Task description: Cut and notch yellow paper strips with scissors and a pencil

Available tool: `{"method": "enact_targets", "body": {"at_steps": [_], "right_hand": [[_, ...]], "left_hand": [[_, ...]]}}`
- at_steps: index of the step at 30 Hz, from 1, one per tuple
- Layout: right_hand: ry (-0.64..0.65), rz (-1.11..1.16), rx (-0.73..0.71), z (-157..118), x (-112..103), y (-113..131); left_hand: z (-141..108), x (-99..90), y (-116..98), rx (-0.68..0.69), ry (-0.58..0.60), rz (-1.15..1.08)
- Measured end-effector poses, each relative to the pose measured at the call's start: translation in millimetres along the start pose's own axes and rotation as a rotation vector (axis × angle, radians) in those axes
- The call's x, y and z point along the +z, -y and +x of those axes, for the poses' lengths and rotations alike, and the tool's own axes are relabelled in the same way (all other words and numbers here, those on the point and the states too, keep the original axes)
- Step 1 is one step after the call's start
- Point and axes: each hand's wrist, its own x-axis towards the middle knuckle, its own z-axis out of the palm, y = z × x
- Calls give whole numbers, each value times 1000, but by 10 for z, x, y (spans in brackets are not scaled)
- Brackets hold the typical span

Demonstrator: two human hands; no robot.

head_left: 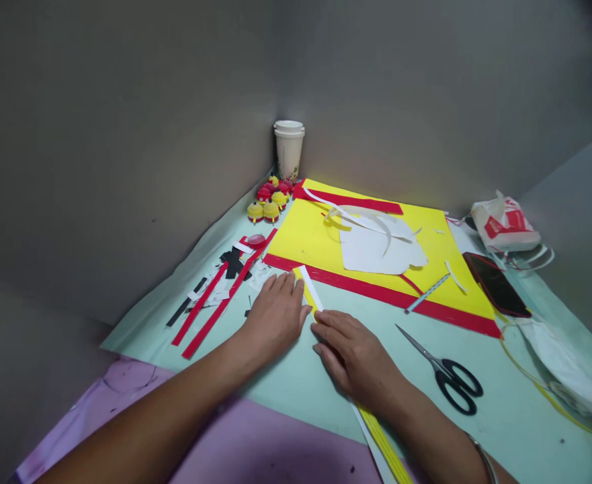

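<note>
A long yellow and white paper strip runs diagonally between my hands on the pale green sheet, and its near end shows beyond my right forearm. My left hand lies flat, fingers stretched out, with the fingertips against the strip's upper left edge. The fingers of my right hand are bent together on the strip lower down; the part under them is hidden. Scissors with black handles lie to the right of my right hand, touching neither hand.
Behind my hands is a yellow sheet with red borders, bearing white paper and a pen. Red strips and black scraps lie left. Small red-yellow pieces and a cup stand behind. A phone, tissue pack and mask lie right.
</note>
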Motion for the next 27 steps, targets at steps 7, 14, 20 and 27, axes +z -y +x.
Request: {"method": "enact_targets", "body": {"at_steps": [7, 14, 20, 27], "right_hand": [[1, 30, 14, 7, -19, 11], [2, 95, 25, 9, -52, 4], [0, 172, 36, 11, -88, -10], [-29, 291, 93, -35, -107, -129]], "left_hand": [[-1, -32, 0, 4, 14, -12], [16, -40, 13, 13, -36, 9], [33, 28, 37, 82, 3, 10], [35, -46, 35, 71, 56, -38]]}}
